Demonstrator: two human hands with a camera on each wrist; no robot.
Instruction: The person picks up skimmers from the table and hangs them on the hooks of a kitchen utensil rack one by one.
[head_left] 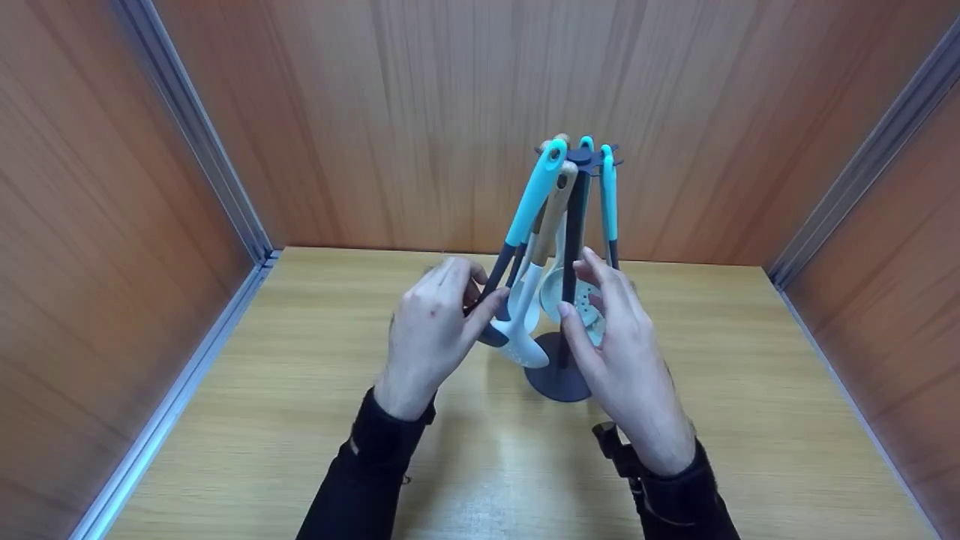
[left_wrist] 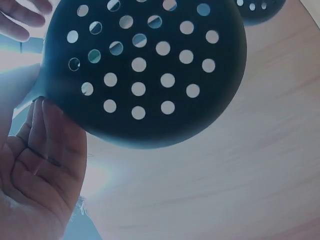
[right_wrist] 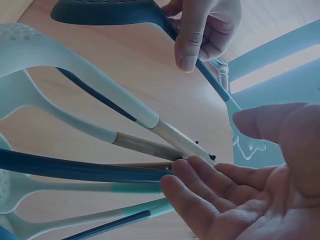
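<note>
My left hand (head_left: 437,322) pinches the dark neck of a skimmer (head_left: 534,191) with a turquoise handle, held upright left of the utensil stand (head_left: 559,386). Its round black head, full of holes, fills much of the left wrist view. In the right wrist view its handle is apart from the stand's pole (right_wrist: 85,167). My right hand (head_left: 622,345) is beside the pole with its fingers spread, holding nothing; whether a fingertip touches the pole I cannot tell. Close by hangs a pale slotted utensil (head_left: 525,337) with a wooden handle.
More utensils hang round the stand, among them a turquoise-handled one (head_left: 609,195) on the right and a pale perforated one (head_left: 551,296) behind the pole. A wooden table (head_left: 300,360) lies beneath, with wood-grain panels (head_left: 420,112) behind and on both sides.
</note>
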